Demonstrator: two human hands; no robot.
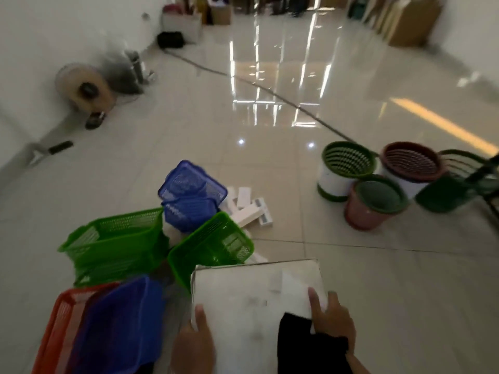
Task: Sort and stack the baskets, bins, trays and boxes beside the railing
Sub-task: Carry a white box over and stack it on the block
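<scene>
Orange tray [58, 319] w/ a blue tray [118, 322] lying on it, lower left; behind them green baskets [116, 238], then stacked blue baskets [190, 195] beside loose white boxes [251, 209] on the tiled floor [351, 265]. Centre: flat white box [243, 298], held above floor, left hand [193, 344] clamped on near edge, thumb on top; right hand [330, 319] gripping its right corner. Far right: round bins [348, 168] grouped, touching.
</scene>
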